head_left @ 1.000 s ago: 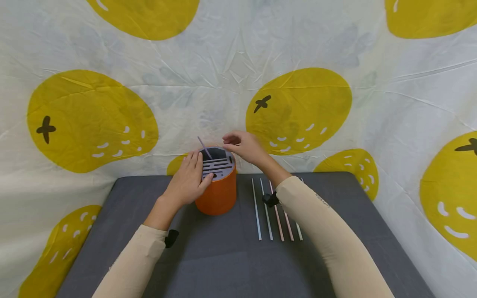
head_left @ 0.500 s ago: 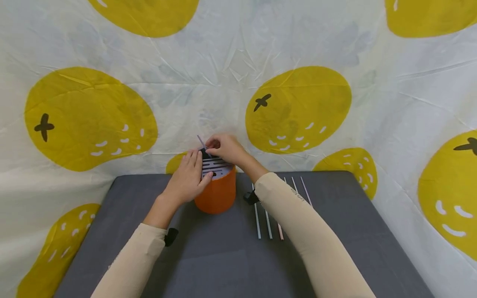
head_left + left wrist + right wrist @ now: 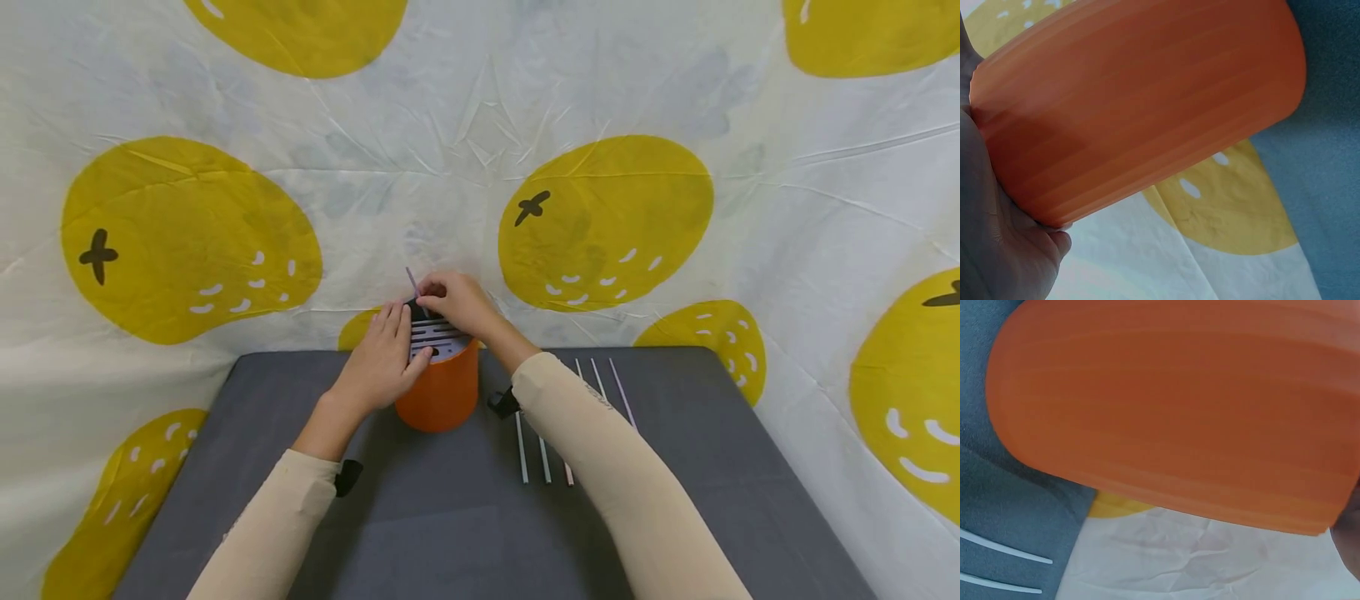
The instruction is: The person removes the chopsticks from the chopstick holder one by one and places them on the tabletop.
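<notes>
Since a second ago your right hand (image 3: 453, 302) has come in from beside the cup (image 3: 438, 390) to its far rim, and it now pinches the lilac straw (image 3: 412, 282) low down, just above the grey slotted lid (image 3: 435, 337). Your forearm has swung over the spare straws (image 3: 542, 446), so only their ends show. The cup has not shifted: it stands near the mat's (image 3: 420, 517) back edge, about midway along it.

Your left hand (image 3: 382, 360) lies against the cup's left side with fingers fairly straight and the thumb resting on the lid; hold that steady so the cup cannot tip or turn (the wrist views show only orange wall, so go by the head view). The straw leans toward the back left corner. I judge the step goes best if you stand it nearer upright, keep the pinch close to the slot so it will not buckle, and feed it down gently rather than force it
</notes>
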Tool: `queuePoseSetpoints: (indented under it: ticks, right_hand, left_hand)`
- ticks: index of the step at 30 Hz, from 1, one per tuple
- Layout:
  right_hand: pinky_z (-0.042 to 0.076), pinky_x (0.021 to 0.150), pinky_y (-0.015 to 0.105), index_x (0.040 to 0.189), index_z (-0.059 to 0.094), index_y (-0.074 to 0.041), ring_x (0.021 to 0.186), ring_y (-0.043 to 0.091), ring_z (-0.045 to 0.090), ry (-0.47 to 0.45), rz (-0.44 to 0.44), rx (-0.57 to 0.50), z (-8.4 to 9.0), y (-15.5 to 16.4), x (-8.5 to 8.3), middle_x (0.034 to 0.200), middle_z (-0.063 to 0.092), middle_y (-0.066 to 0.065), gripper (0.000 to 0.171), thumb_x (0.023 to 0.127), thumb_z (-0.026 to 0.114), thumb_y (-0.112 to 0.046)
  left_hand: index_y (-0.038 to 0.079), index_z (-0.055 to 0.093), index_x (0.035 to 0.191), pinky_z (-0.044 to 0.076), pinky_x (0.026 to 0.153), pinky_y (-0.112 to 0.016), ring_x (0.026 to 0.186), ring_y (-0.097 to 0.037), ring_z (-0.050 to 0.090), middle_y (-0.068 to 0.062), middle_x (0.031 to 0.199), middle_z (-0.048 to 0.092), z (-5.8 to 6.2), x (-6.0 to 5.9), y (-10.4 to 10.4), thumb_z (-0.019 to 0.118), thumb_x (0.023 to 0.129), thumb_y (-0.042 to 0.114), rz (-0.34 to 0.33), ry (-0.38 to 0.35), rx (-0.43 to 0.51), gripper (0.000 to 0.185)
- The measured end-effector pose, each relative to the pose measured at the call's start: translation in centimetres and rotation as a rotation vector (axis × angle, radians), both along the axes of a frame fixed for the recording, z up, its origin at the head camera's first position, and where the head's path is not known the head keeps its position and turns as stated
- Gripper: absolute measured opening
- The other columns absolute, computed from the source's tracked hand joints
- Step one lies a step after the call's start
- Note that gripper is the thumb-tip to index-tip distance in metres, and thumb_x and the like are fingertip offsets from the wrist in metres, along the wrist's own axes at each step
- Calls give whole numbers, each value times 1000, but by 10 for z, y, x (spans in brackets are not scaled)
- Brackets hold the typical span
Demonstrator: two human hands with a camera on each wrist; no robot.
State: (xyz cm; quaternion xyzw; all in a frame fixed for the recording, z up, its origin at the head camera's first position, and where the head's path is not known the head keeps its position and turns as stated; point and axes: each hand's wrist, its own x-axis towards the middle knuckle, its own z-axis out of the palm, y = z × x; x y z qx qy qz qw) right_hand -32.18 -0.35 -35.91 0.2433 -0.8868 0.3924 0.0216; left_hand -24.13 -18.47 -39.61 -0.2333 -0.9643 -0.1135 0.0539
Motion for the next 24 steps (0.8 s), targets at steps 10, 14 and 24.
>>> queuePoseSetpoints:
  ticks: [10, 14, 24]
  right_hand:
    - [62, 85, 29, 112, 73, -3, 96, 21, 73, -17, 6, -288, 14, 20, 1, 110, 75, 14, 19, 101, 68, -16]
    - [63, 85, 31, 110, 71, 5, 95, 29, 73, -2, 29, -469, 21, 31, 1, 111, 72, 25, 17, 100, 68, -8]
    - [63, 84, 34, 109, 67, 13, 93, 30, 73, 96, 19, -712, 41, 55, 9, 105, 69, 27, 18, 97, 69, 0]
  left_hand:
    - [-9, 13, 162, 12, 130, -55, 160, -42, 8, -27, 171, 11, 0, -1, -1, 32, 109, 51, 10, 3, -8, 82]
    - [-8, 12, 162, 12, 130, -55, 160, -42, 7, -27, 171, 10, 0, 0, 0, 33, 109, 51, 12, -11, -7, 82]
    - [-8, 14, 162, 13, 130, -55, 160, -42, 9, -26, 171, 10, 0, 0, 0, 33, 109, 51, 9, 5, -7, 82]
